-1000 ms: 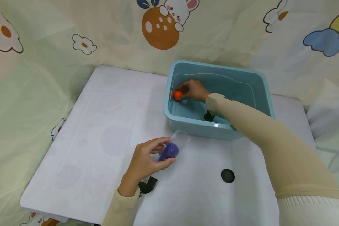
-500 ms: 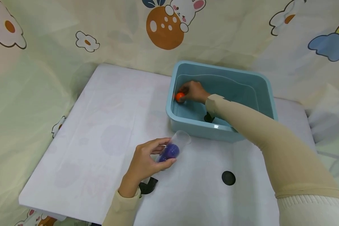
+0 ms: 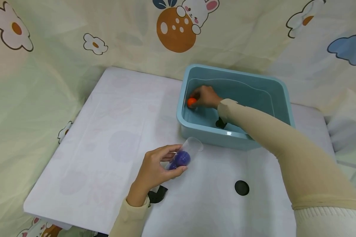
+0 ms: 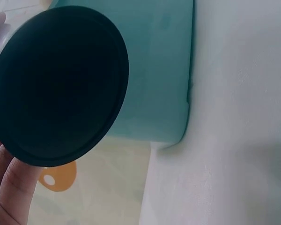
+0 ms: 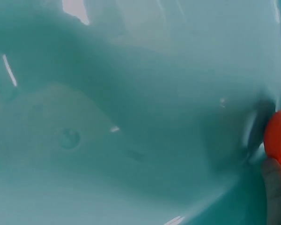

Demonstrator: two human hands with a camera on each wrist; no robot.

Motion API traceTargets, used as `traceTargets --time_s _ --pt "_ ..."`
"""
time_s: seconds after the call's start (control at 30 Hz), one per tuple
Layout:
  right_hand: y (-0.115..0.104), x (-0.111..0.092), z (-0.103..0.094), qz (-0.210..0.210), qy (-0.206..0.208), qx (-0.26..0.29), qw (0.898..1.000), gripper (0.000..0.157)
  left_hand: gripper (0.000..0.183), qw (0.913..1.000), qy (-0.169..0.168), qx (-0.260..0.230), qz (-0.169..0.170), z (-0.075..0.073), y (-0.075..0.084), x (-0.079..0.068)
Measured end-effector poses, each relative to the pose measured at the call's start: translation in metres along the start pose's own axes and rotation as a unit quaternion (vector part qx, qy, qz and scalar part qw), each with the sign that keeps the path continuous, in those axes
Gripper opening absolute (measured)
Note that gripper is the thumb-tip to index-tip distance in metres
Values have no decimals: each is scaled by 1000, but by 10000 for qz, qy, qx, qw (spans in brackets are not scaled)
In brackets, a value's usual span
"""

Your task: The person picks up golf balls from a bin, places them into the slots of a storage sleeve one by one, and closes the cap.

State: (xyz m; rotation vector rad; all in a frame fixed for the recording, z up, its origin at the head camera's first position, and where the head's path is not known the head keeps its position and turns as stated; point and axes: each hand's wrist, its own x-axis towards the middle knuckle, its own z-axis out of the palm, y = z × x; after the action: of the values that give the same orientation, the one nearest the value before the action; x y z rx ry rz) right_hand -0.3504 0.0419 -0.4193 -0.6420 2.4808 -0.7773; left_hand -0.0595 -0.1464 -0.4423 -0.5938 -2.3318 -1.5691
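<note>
In the head view my left hand (image 3: 157,168) grips a clear tube (image 3: 194,144), tilted, above the table in front of the bin. Purple balls (image 3: 182,158) lie inside it, toward its lower end. A dark round disc (image 4: 61,86) fills much of the left wrist view beside the fingers; it looks like the tube's end. My right hand (image 3: 207,97) reaches into the light blue bin (image 3: 216,140) and pinches an orange ball (image 3: 192,102) near the left wall. At the right wrist view's edge, only part of the orange ball (image 5: 280,138) and a fingertip (image 5: 274,176) show.
A black disc (image 3: 242,188) lies on the white table (image 3: 106,138), front right of the tube. The bin stands at the table's back edge, its rim raised around the right forearm. A printed cloth (image 3: 127,36) hangs behind and to the left.
The head view has shifted slightly, so the scene sits a little further right. Both hands keep their holds on the tube and the orange ball, with hardly any movement.
</note>
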Motion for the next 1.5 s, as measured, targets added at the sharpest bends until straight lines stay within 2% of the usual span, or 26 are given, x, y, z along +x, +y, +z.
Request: traceTargets --time_s 0.3,0.47,0.9,1.17,1.5 --pt "0 -19 -18 252 36 362 9990 45 60 10000 -33 -12 19 2 6 2" --pt "-1 -32 -28 388 172 713 9966 48 59 9999 -45 33 154 4 7 2" --pt "-14 -67 -50 152 509 1094 9926 43 59 9999 -70 38 134 6 12 2" --pt "-24 -86 -60 23 463 1316 9902 44 59 9999 -99 43 123 6 16 2" --pt "-48 -115 -81 -146 560 1501 9870 42 58 9998 -104 59 150 5 21 6"
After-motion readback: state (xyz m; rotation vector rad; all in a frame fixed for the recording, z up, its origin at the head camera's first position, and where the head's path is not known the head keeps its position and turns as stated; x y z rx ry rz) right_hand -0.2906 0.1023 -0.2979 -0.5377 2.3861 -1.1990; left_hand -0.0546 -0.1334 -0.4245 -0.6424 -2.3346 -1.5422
